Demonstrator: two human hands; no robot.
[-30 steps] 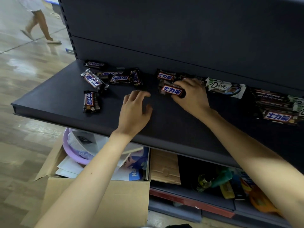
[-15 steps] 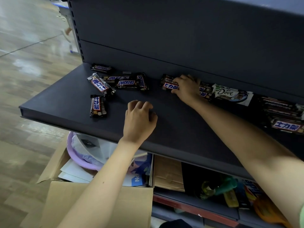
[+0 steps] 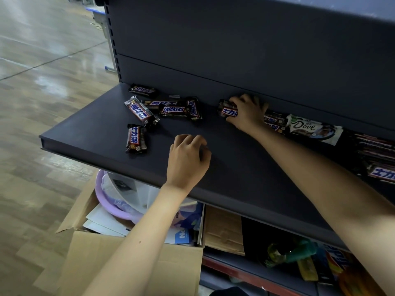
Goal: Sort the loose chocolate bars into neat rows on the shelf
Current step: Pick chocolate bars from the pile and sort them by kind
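Shelf (image 3: 235,171): matt dark grey sheet metal, flat, with a squared front lip; bare along the front and middle.
Back panel (image 3: 235,50): same grey metal, smooth, crossed by one horizontal seam; slotted upright at the left edge.
Right hand (image 3: 249,113): stretched to the rear of the shelf, fingers and thumb curled round a Snickers bar (image 3: 228,112), close against the back panel.
Snickers bar: oblong, glossy brown wrapper, blue lettering on a white band edged red; at the left end of the back row.
Back row (image 3: 274,122): more brown bars of the same kind, lengthwise along the panel, partly hidden under the right wrist.
Dove bar (image 3: 312,128): shiny white wrapper with a script logo, slightly slanted, just right of the back row.
Right stack (image 3: 374,150): dark bars piled at the far right, deep in shadow, count unclear.
Loose bars (image 3: 173,109): five crinkled brown wrappers at the shelf's left rear, at odd angles, some overlapping.
Stray bar (image 3: 136,139): short, crimped ends, alone nearer the front lip.
Left hand (image 3: 187,161): knuckles up on the bare shelf, fingers loosely curled, nothing in it; between the stray bar and the right forearm.
Cardboard box (image 3: 136,263): plain brown, flaps open, on the floor under the shelf; papers and a lilac plastic basin (image 3: 111,201) inside.
Lower shelf (image 3: 239,267): dim; flattened cardboard and bright packets, hard to make out.
Floor (image 3: 42,103): wood-look planks, glossy, streaked with reflected light; open aisle off to the left.
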